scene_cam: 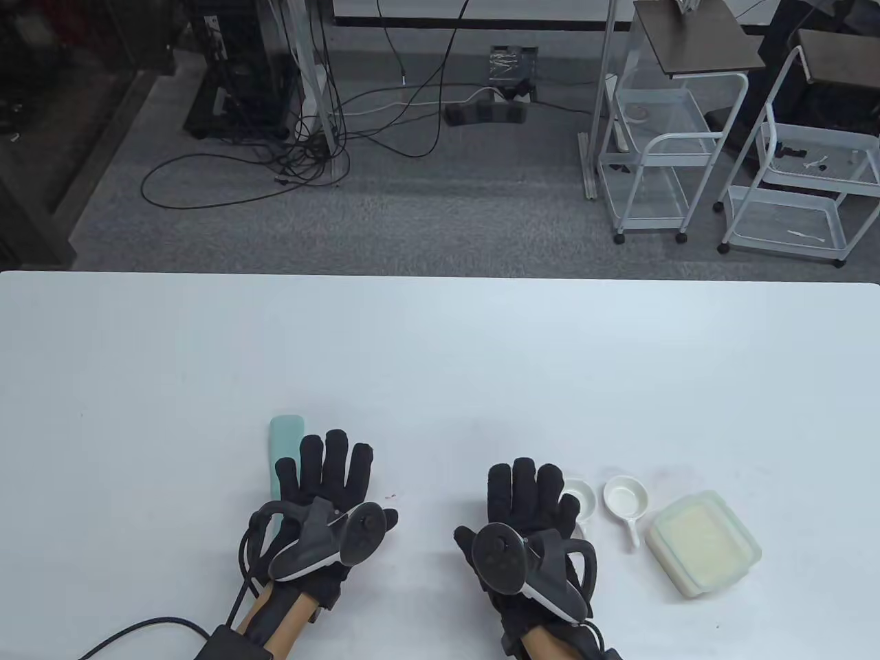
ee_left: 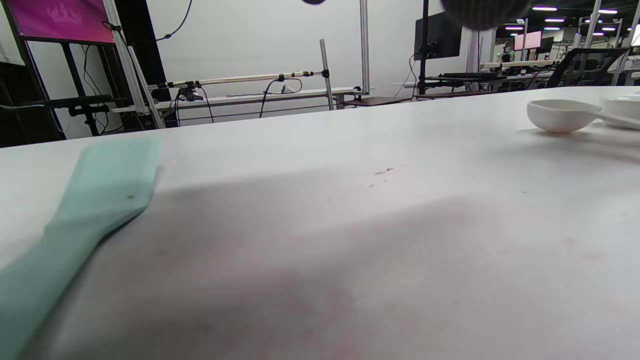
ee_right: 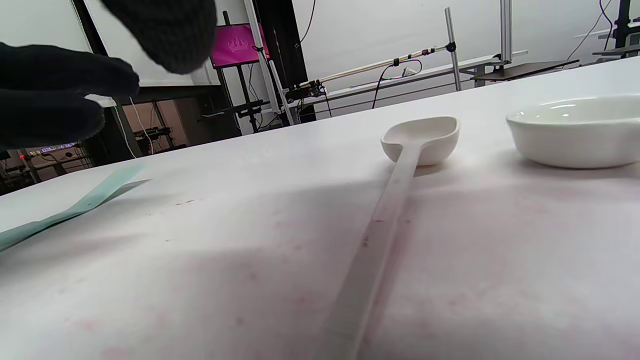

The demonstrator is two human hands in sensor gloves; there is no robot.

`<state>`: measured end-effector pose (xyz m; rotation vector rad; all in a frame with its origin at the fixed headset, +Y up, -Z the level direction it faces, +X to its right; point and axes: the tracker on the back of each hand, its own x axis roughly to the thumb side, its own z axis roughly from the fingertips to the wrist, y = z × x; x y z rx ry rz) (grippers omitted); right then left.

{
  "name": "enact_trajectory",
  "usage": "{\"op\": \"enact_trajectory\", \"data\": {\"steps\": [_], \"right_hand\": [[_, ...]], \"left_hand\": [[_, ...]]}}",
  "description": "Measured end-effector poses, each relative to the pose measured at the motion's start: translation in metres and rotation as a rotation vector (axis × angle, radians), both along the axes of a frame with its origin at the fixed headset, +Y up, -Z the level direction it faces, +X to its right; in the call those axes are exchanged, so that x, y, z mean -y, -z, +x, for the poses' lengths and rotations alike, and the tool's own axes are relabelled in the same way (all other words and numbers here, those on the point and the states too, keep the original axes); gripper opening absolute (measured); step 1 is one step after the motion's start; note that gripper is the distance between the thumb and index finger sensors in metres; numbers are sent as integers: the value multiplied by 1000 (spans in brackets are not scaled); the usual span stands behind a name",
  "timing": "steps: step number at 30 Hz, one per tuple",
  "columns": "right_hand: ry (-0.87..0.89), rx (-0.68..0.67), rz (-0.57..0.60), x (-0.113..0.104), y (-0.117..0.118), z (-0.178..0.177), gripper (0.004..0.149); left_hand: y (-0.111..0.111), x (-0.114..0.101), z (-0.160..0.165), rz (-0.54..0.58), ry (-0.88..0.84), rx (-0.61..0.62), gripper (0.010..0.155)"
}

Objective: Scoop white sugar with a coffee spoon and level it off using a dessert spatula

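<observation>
Currently both grips spread, holding nothing; left hand (scene_cam: pixel 323 502) over dessert spatula (scene_cam: pixel 283 450); right hand (scene_cam: pixel 533 522) over coffee spoon (ee_right: pixel 395 200); sugar tub (scene_cam: pixel 705 543) rightward on worktop (scene_cam: pixel 440 357).

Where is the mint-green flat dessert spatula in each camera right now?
Table view: the mint-green flat dessert spatula lies lower left of centre, partly under the left hand.
Left wrist view: it fills the lower left corner, blade up.
Right wrist view: a thin strip at the left edge.
Shared landmark: the white long-handled coffee spoon.
</observation>
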<state>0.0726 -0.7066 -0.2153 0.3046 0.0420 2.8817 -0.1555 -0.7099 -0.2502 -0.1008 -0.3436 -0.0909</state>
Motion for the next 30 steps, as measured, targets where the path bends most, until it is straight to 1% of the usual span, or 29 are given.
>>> {"op": "enact_trajectory", "data": {"steps": [24, 28, 30], "right_hand": [[-9, 5, -19, 2, 1, 1, 90], [31, 35, -1, -7, 3, 10, 90], [70, 96, 14, -16, 5, 26, 90]], "left_hand": [[1, 0, -1, -9, 6, -12, 98], [1, -1, -2, -9, -2, -11, 97], [2, -1, -2, -8, 1, -12, 97]]}}
